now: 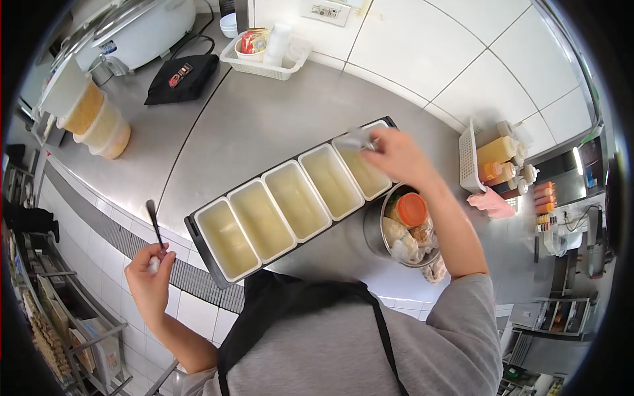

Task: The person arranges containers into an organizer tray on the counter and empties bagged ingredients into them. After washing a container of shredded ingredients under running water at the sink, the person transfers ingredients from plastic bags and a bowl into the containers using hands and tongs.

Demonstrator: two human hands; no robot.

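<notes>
A black tray [191, 226] holds several white rectangular containers, and each shows a pale yellowish inside. Over the rightmost container [365, 173] is my right hand [395, 156], its fingers closed on a shiny, blurred utensil [357, 140]. My left hand [150, 269] is off the tray's left end, pinching the handle of a dark spoon [154, 214] that points upward. Something small and white [154, 264] is also in the left hand's fingers. Right of the tray, below my right forearm, stands a metal pot [374, 231] with bags and an orange-lidded jar [411, 210].
Stacked tubs [99, 125] stand at the left of the steel counter [251, 112]. A black pouch [181, 79] and a white basket [264, 68] lie toward the back. At right are a basket [468, 158] of sauce bottles and a pink cloth [491, 202].
</notes>
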